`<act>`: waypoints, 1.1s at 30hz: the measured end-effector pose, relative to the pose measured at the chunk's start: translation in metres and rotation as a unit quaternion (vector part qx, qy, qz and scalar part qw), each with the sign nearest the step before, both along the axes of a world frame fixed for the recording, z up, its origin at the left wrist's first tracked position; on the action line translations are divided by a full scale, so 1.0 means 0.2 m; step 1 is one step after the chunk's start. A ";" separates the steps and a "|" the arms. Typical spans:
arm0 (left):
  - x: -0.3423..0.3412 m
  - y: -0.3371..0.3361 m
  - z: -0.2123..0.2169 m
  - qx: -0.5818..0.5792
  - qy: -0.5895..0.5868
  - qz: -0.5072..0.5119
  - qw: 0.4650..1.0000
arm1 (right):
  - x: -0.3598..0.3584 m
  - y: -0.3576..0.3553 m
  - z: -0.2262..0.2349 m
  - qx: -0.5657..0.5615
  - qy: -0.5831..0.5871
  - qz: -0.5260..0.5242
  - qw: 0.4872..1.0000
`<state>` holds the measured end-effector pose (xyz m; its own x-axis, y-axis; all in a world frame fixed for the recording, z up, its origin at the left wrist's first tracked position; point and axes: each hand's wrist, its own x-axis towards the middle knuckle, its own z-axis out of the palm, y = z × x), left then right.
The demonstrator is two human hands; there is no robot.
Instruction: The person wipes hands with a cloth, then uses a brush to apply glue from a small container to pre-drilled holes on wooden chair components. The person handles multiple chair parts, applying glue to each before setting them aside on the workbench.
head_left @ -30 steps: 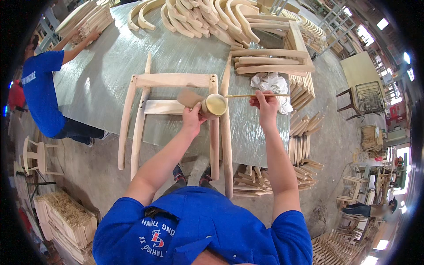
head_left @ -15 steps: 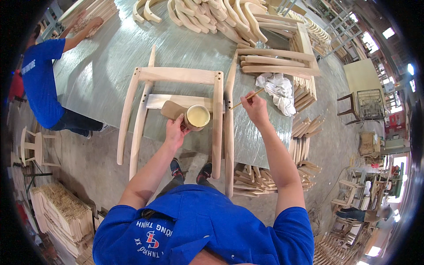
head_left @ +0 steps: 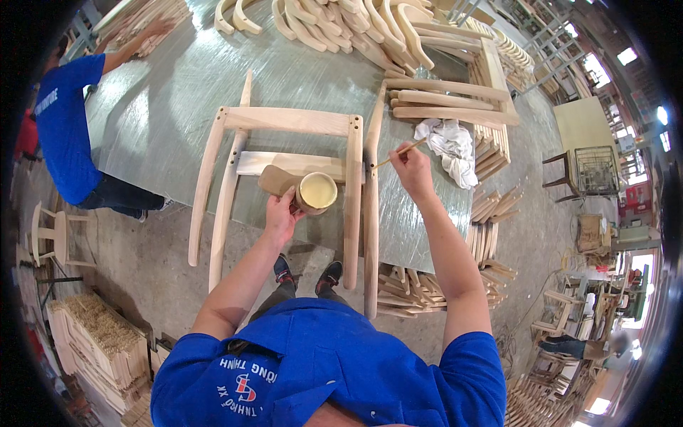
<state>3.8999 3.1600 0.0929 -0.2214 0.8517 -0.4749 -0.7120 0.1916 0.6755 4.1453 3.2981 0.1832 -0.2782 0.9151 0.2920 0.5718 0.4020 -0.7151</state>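
Note:
My left hand (head_left: 283,213) is closed round a cup of pale yellow liquid (head_left: 317,191), which has a flat brown wooden paddle (head_left: 276,181) beside it. In my right hand (head_left: 411,169) I pinch a thin wooden stick (head_left: 400,153). Its tip meets the dark holes on the upright chair leg (head_left: 371,213) just left of that hand. Below the cup lies a pale wooden chair frame (head_left: 292,121) with a top rail, a lower crossbar (head_left: 270,164) and several legs, some overhanging the table's near edge.
A crumpled white cloth (head_left: 449,146) lies right of my right hand on the plastic-covered table (head_left: 171,128). Curved wooden parts (head_left: 341,25) are heaped at the far side, straight pieces (head_left: 448,99) at the right. A co-worker in blue (head_left: 67,128) handles wood at the far left.
My right hand has shifted only slightly, its stick tip still at the leg's holes. The left hand and cup stay nearly in place. The co-worker's arms have moved a little.

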 end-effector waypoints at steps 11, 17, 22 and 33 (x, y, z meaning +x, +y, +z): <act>-0.01 -0.01 -0.01 -0.008 0.004 0.000 1.000 | -0.04 0.07 -0.09 0.014 -0.029 0.005 0.999; -0.03 -0.03 -0.01 -0.003 0.007 -0.006 1.000 | -0.07 0.09 -0.07 -0.035 -0.088 0.038 0.995; -0.01 -0.02 0.00 -0.005 0.005 -0.010 1.000 | -0.06 0.09 -0.07 0.012 -0.112 0.042 0.993; -0.02 -0.03 -0.02 0.004 0.017 -0.031 0.999 | -0.03 -0.02 0.02 -0.014 -0.042 0.013 0.999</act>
<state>3.8962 3.1540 0.0891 -0.1849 0.8677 -0.4615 -0.6752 0.2290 0.7012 4.1394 3.2932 0.1867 -0.3240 0.9147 0.2415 0.6199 0.3981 -0.6762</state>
